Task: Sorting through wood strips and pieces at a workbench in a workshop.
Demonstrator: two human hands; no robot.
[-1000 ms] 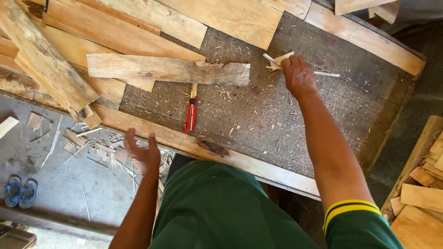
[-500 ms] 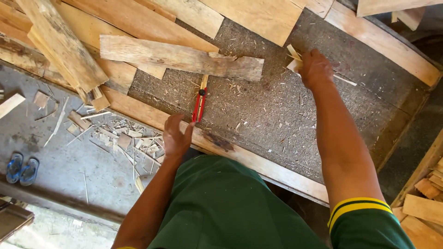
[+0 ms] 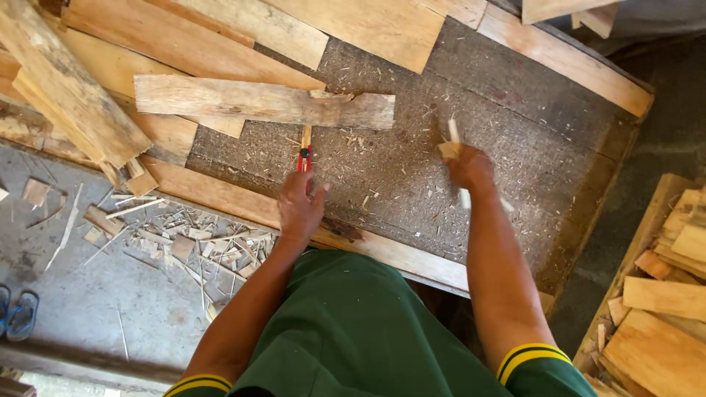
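Observation:
My left hand (image 3: 299, 206) lies over the lower part of a red utility knife (image 3: 303, 156) on the sawdust-covered work surface (image 3: 412, 176); whether its fingers have closed on the knife I cannot tell. The knife's tip points up toward a rough wooden plank (image 3: 257, 103) lying across the surface. My right hand (image 3: 468, 166) is shut on a few thin pale wood strips (image 3: 454, 137), held above the surface to the right of the knife.
Stacked planks (image 3: 73, 88) crowd the upper left. A wooden rail (image 3: 382, 254) edges the surface near me. Wood chips and splinters (image 3: 184, 239) litter the concrete floor at left, with blue sandals (image 3: 20, 315). More cut boards (image 3: 662, 309) sit at the right.
My left hand rose from beside the bench and came onto the knife. My right hand picked up the strips at the far side and drew them back toward me.

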